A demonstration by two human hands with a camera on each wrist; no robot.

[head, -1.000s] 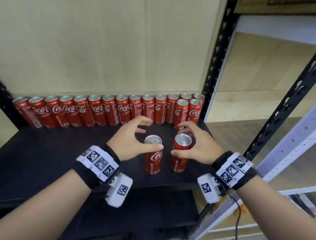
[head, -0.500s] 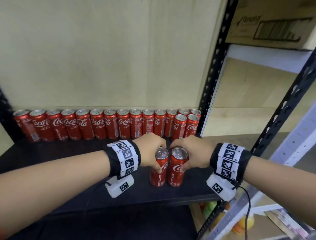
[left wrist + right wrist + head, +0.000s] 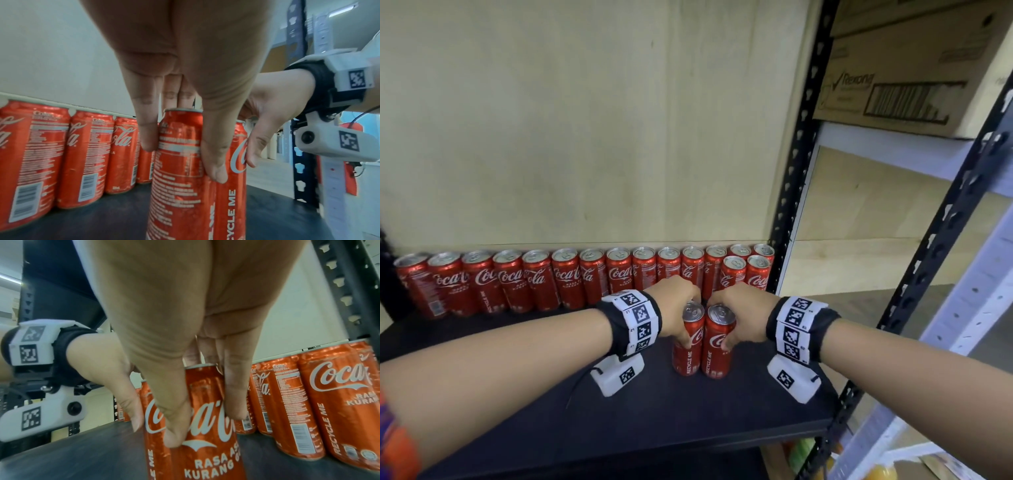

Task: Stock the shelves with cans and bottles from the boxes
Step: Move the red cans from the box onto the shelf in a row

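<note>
Two red cola cans stand upright side by side on the black shelf (image 3: 688,421). My left hand (image 3: 681,318) grips the left can (image 3: 686,356) from above, thumb on its near side. My right hand (image 3: 732,320) grips the right can (image 3: 717,358) the same way. In the left wrist view the left can (image 3: 176,162) sits between my thumb and fingers, with the right can (image 3: 234,186) beside it. In the right wrist view my thumb and fingers wrap the right can (image 3: 205,426). A row of several identical cans (image 3: 571,281) lines the back wall.
Two more cans (image 3: 744,274) stand in front of the row at its right end. A black perforated upright (image 3: 794,164) bounds the shelf on the right. A cardboard box (image 3: 900,65) sits on the neighbouring white rack (image 3: 969,308). Bare shelf surface lies to the left.
My hands went from half open around the two cans to closed on them, and the cans now stand touching. Both have slid back toward the row.
</note>
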